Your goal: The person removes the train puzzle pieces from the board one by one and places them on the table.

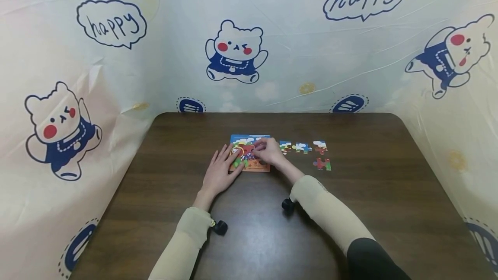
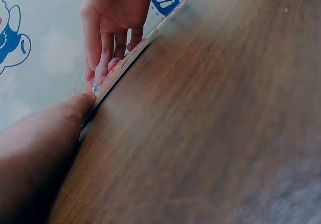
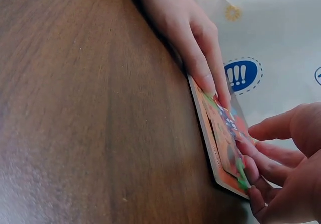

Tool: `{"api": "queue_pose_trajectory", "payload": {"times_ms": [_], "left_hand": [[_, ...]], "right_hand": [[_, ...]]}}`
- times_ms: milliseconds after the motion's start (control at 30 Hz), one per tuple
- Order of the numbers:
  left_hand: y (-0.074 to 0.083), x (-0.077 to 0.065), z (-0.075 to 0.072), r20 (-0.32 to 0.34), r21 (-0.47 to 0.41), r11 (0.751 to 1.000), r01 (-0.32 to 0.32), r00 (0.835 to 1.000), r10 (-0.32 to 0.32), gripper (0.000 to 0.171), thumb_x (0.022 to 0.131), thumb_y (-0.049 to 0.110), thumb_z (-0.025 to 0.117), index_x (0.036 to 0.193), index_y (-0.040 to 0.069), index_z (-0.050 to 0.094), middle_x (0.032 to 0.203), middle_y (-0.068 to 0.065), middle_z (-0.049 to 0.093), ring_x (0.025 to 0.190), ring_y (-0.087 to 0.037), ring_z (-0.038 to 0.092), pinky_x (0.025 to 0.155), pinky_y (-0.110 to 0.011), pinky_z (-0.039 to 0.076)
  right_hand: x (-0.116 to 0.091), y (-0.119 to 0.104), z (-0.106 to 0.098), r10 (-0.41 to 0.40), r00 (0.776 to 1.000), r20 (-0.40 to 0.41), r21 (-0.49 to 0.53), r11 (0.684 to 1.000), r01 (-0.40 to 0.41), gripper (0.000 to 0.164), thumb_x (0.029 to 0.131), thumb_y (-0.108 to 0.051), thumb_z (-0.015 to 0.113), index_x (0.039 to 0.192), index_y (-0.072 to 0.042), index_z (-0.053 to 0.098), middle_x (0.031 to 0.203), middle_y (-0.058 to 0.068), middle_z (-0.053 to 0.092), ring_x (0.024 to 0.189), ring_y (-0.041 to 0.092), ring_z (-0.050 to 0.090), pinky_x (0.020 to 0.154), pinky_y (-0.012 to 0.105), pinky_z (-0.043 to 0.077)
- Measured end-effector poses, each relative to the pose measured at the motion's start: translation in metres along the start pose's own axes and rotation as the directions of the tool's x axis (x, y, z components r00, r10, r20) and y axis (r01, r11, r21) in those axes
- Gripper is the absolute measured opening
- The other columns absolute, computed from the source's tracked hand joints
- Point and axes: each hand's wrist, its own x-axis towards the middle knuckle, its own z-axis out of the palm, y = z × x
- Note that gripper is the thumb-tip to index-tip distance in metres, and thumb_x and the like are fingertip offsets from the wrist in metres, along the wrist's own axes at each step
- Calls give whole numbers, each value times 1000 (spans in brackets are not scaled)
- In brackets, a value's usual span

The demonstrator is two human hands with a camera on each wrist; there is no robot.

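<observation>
So the cartoon jigsaw puzzle (image 1: 262, 168) is lying flat on the far part of the counter (image 1: 249, 237), around the middle, showing blue sky along its far edge and an orange border along the near one. What's bugging me: if the right hand (image 1: 269, 151) is pushing on a piece that isn't lining up with its neighbours, I reckon a tab could be creasing or the piece next door popping up. A skewed angle or a wrong-way-round piece would be causing that. The right wrist view is showing a dark gap just inside the near border, so maybe something isn't sitting flush, but I can't tell for sure. And if the left hand (image 1: 219, 175) were letting up, the board could be sliding around.

Position-wise, the puzzle is lying partly under both hands. The left one is resting over its left side, fingers spread and fairly straight, not gripping anything. The right one is reaching over the right side, fingers bent with the tips pointing down near the middle; they're hiding the spot, so I can't tell whether they're pinching a piece.

Further right, three loose puzzle pieces (image 1: 302, 148) are forming a row, the leftmost lying just beside the right hand, and a red-and-green piece (image 1: 322, 164) is lying nearer, below the rightmost. Bear-print sheeting (image 1: 295, 55) is hanging behind everything.
</observation>
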Motion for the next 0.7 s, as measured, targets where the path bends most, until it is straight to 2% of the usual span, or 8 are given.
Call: {"api": "queue_pose_trajectory", "payload": {"times_ms": [167, 333, 533, 700], "left_hand": [[-2, 0, 2, 2, 9, 1000, -2, 1000, 2, 72, 110, 65, 52, 168, 24, 47, 183, -8, 31, 173, -32, 21, 143, -55, 13], [-3, 1, 2, 2, 20, 1000, -1, 1000, 0, 71, 110, 65, 52, 169, 25, 47, 183, -8, 30, 174, -32, 21, 143, -54, 13], [-2, 2, 2, -10, 18, 1000, -3, 1000, 4, 70, 110, 65, 51, 169, 27, 47, 184, -7, 29, 174, -30, 20, 143, -54, 13], [-2, 1, 2, -4, 14, 1000, -1, 1000, 1, 70, 110, 65, 52, 169, 27, 46, 184, -8, 29, 174, -31, 20, 143, -54, 12]], "right_hand": [[0, 2, 2, -28, 999, -24, 19, 999, 28, 27, 100, -2, 76, 127, 2, 75, 109, 20, 81, 97, 29, 78, 77, 30, 63], [1, 5, 5, -51, 997, -50, -23, 998, 50, 26, 101, -3, 76, 126, 1, 75, 107, 18, 81, 93, 26, 77, 75, 30, 62], [4, 4, 6, -64, 996, -68, -86, 995, 58, 33, 105, -6, 71, 137, -1, 71, 124, 19, 78, 102, 31, 75, 83, 38, 63], [3, 5, 5, -47, 998, -50, -61, 997, 44, 38, 108, -7, 68, 145, -2, 69, 136, 20, 76, 117, 35, 75, 95, 46, 65]]}}
